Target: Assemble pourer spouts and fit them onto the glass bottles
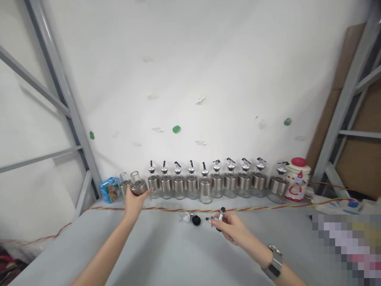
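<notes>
My left hand [135, 201] is wrapped round a glass bottle [138, 185] with a steel sleeve and a bare, uncapped neck. Just behind it on the left stands another uncapped bottle [123, 180]. In my right hand [233, 227], above the table, is a metal pour spout [221, 215] with black parts, pinched between thumb and fingers. On the table left of that hand lie a black round stopper [196, 220] and a whitish and metal piece [186, 217], too blurred to name. Several bottles topped with spouts, one a steel-sleeved bottle [205, 186], line the wall.
A blue picture box [110, 190] stands at the row's left end. A white canister with a red lid [297, 180] is at the right end. A twisted red and yellow wire [174, 209] crosses the grey table [160, 246]. Metal shelf posts [74, 119] frame the sides.
</notes>
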Available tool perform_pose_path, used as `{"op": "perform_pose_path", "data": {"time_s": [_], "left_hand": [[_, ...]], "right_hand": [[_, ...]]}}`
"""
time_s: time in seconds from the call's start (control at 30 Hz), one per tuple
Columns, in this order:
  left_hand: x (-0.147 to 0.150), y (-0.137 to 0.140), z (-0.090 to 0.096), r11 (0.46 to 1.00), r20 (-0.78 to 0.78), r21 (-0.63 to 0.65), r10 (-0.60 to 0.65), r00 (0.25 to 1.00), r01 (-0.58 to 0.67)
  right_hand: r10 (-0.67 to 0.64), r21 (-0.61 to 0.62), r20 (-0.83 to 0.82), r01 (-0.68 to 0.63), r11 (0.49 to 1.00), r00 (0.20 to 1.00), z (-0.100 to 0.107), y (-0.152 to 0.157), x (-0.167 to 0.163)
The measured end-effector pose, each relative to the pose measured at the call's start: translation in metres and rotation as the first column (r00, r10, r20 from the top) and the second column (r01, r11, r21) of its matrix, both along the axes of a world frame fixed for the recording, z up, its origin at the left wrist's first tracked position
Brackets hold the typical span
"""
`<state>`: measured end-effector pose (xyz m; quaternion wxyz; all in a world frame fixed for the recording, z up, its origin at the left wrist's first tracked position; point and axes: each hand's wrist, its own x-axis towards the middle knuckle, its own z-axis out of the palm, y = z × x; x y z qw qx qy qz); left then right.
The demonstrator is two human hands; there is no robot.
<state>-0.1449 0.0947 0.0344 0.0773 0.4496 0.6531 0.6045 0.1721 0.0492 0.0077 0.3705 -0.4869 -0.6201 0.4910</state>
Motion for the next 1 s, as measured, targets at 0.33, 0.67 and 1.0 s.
{"op": "perform_pose_path", "data": {"time_s": [0.33,0.67,1.0], "left_hand": [[-0.030,0.043,-0.038,0.975,-0.179,-0.176,0.106,0.978,-0.138],[-0.033,0.006,-0.045,0.943,-0.474,-0.246,0.083,0.876,-0.222],[-0.027,0.026,-0.031,0.916,-0.395,-0.352,0.043,0.918,-0.194]], "right_hand": [[-0.039,-0.053,0.049,0.042,0.998,0.998,-0.018,0.006,0.003],[-0.040,-0.047,0.015,0.041,0.998,0.999,-0.021,0.006,0.004],[-0.115,-0.041,-0.085,0.112,0.993,0.990,-0.028,0.010,0.005]]}}
